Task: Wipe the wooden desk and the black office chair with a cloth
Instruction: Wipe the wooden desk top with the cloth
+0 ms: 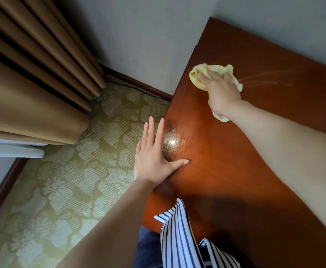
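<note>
The reddish-brown wooden desk (235, 151) fills the right half of the view, its left edge running down the middle. A pale yellow cloth (197, 73) lies crumpled near the desk's far left corner. My right hand (222, 89) presses down on the cloth with spread fingers; a bit of cloth shows under the wrist. Faint wipe streaks (270, 78) run to the right of the cloth. My left hand (154, 153) lies flat with straight fingers at the desk's left edge, thumb on the top. The black office chair is not in view.
A grey wall (148, 45) backs the desk. Brown curtains (32, 74) hang at the left over a patterned yellow-green carpet (71, 180). A dark wooden skirting board (139, 84) runs along the wall. My striped shirt (181, 238) hangs at the desk's near edge.
</note>
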A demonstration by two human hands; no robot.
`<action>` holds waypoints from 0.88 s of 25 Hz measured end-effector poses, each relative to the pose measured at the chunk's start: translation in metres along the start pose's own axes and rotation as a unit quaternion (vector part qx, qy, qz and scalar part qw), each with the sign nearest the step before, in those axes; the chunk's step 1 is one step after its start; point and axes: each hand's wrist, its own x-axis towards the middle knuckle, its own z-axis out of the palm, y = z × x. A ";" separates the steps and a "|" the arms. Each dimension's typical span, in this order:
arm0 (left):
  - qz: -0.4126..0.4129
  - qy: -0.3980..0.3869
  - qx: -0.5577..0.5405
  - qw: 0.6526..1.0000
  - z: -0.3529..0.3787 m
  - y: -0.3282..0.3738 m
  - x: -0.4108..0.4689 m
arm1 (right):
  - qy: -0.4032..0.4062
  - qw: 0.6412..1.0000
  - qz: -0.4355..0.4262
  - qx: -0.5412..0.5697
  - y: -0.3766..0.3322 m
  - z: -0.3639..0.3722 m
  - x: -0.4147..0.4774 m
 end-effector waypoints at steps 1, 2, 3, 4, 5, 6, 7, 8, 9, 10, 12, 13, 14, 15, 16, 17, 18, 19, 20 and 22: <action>0.000 0.000 0.000 1.000 0.000 0.000 0.000 | -0.003 1.000 0.007 0.000 -0.004 0.000 -0.001; 0.000 -0.001 -0.001 1.000 0.000 0.000 0.000 | -0.007 1.000 0.005 0.001 -0.007 0.000 -0.005; 0.000 0.000 -0.001 1.000 0.000 -0.001 0.000 | -0.010 1.000 -0.007 0.003 -0.009 0.002 -0.013; -0.002 0.001 -0.002 1.000 0.000 -0.001 0.000 | -0.013 1.000 -0.027 0.010 -0.010 0.005 -0.022; -0.002 0.003 -0.004 1.000 0.000 0.000 0.000 | -0.015 0.999 -0.049 0.017 -0.010 0.007 -0.034; 0.000 0.003 -0.005 1.000 0.000 0.000 0.000 | -0.016 0.997 -0.070 0.026 -0.008 0.010 -0.048; 0.001 0.002 -0.005 1.000 0.000 0.000 0.001 | -0.013 0.995 -0.088 0.037 -0.007 0.015 -0.062; 0.002 0.002 -0.005 1.000 0.000 0.001 0.001 | -0.011 0.993 -0.105 0.048 -0.007 0.019 -0.076; 0.003 0.002 -0.005 1.000 0.000 0.001 0.000 | -0.015 0.991 -0.121 0.057 -0.008 0.024 -0.092; 0.004 0.003 -0.007 1.000 -0.001 0.001 0.000 | -0.029 0.988 -0.132 0.069 -0.011 0.028 -0.107; 0.000 0.002 -0.012 1.000 -0.001 0.001 -0.001 | -0.061 0.983 -0.156 0.075 -0.018 0.039 -0.132; -0.002 0.001 -0.014 1.000 -0.001 0.001 -0.001 | -0.066 0.981 -0.173 0.057 -0.021 0.044 -0.139; -0.004 0.000 -0.016 1.000 -0.001 0.002 -0.001 | -0.063 0.980 -0.186 0.037 -0.021 0.046 -0.143; -0.003 0.000 -0.016 1.000 -0.001 0.002 0.000 | -0.056 0.978 -0.198 0.023 -0.020 0.046 -0.142; -0.002 0.001 -0.014 1.000 -0.001 0.002 0.000 | -0.049 0.976 -0.210 0.014 -0.019 0.044 -0.138; 0.000 0.004 -0.011 1.000 -0.001 0.002 0.000 | -0.042 0.974 -0.221 0.005 -0.017 0.041 -0.133; 0.003 0.006 -0.006 1.000 0.000 0.002 0.000 | -0.037 0.974 -0.225 -0.005 -0.017 0.038 -0.126; 0.004 0.008 -0.004 1.000 0.000 0.001 0.000 | -0.035 0.975 -0.219 -0.013 -0.017 0.035 -0.117; 0.004 0.009 -0.003 1.000 0.000 0.001 0.000 | -0.031 0.978 -0.205 -0.016 -0.018 0.032 -0.107; 0.003 0.009 -0.001 1.000 0.000 0.002 -0.001 | -0.014 0.984 -0.175 -0.013 -0.021 0.026 -0.084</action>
